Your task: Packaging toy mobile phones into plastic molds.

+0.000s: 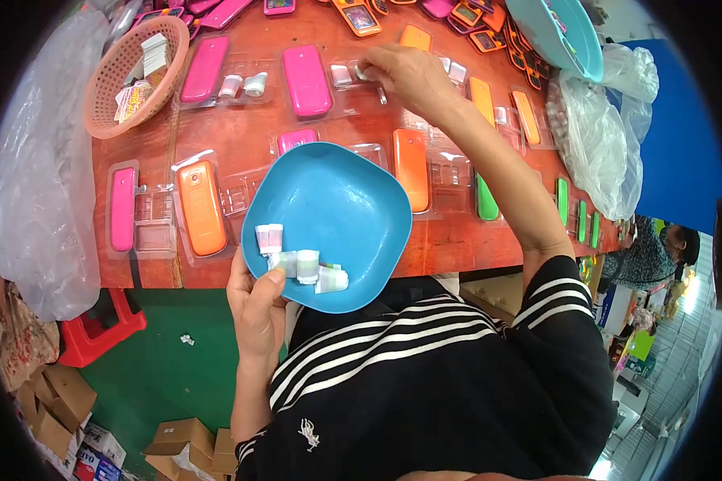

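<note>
My left hand (257, 301) grips the rim of a blue plastic bowl (337, 192), thumb over the edge, at the table's near side. Several small white wrapped rolls (307, 264) with pale pink and green bands lie at the bowl's lower left. Reaching across to the far side, my right hand (405, 72) pinches a small white roll at a clear plastic tray; its fingers cover most of it. Beside those fingertips sits another small roll (341, 75), and to its left a pink toy phone (306, 80).
More clear trays with pink, orange (202, 207) and green toy phones cover the red table (156, 276). A peach basket (96, 104) of cards stands far left, a light-blue tub (590, 56) far right. Plastic bags (602, 136) hang at both sides; a red stool (104, 333) is below left.
</note>
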`<state>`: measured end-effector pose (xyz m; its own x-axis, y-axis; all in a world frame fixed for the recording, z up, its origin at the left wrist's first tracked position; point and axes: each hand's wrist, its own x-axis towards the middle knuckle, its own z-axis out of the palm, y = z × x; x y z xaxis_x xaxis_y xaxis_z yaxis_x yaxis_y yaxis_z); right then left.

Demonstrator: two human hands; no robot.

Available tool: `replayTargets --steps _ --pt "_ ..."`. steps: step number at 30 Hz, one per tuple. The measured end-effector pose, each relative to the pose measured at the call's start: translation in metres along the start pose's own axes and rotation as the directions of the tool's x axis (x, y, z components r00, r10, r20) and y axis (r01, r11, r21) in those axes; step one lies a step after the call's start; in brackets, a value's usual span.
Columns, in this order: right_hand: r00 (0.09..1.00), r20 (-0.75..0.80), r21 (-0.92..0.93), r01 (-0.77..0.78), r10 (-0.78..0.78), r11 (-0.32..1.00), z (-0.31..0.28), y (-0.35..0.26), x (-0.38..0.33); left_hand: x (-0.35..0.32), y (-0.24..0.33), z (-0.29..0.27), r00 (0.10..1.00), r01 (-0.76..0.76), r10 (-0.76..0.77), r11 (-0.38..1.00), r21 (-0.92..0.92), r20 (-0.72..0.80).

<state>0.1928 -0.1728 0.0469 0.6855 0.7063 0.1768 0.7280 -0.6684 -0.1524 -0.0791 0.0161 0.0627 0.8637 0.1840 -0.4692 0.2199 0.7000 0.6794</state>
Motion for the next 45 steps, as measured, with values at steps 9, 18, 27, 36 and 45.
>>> replayTargets --steps 9,18,27,36,45 --pt "0.996 0.087 -0.126 0.003 0.008 0.992 -0.014 -0.020 0.023 -0.002 0.004 -0.004 1.000 0.006 -0.006 1.000 -0.017 -0.025" --pt "0.998 -0.004 0.152 -0.067 0.068 0.986 0.020 -0.092 0.070 -0.007 0.011 -0.016 0.998 -0.032 0.031 0.999 -0.017 -0.049" --pt "0.998 0.060 0.195 -0.028 0.016 0.980 0.019 -0.099 0.072 -0.006 0.008 -0.029 0.995 -0.060 0.054 0.996 -0.073 -0.083" --pt "0.991 0.071 0.685 -0.134 0.117 0.716 0.018 -0.070 0.104 -0.005 0.009 -0.035 0.995 -0.073 0.067 0.994 -0.080 -0.079" --pt "0.987 0.088 0.578 -0.160 0.134 0.800 0.043 -0.080 0.121 -0.007 0.009 -0.041 0.994 -0.087 0.081 0.993 -0.082 -0.080"
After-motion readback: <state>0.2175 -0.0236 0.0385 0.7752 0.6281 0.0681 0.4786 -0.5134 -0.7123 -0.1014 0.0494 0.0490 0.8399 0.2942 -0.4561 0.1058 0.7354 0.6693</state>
